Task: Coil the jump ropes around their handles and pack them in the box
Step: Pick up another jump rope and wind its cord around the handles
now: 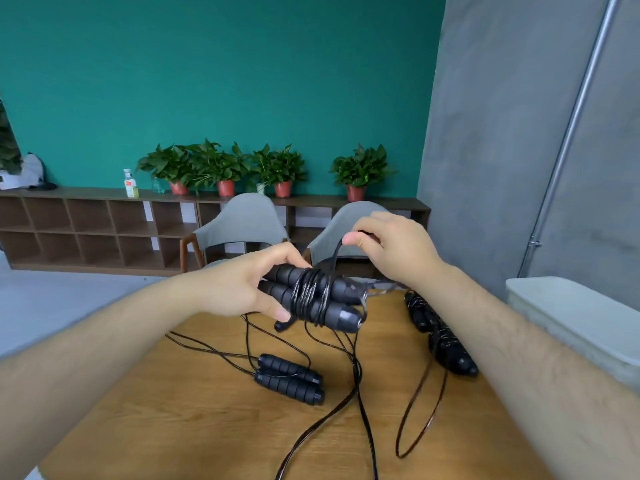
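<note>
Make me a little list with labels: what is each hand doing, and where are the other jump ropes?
left hand: grips the held handles, two side by side
right hand: pinches the rope above them
wraps: several turns round the held handles
loose handles: lie on the table, rope uncoiled
coiled ropes: on the table, by the right forearm
pale container: far right, behind that forearm

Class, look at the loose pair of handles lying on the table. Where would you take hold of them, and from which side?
Grip the loose handles across their ribbed middles, coming from above: they lie flat, side by side on the table, so one hand spans both. Avoid the left ends, where the cords leave.
</note>
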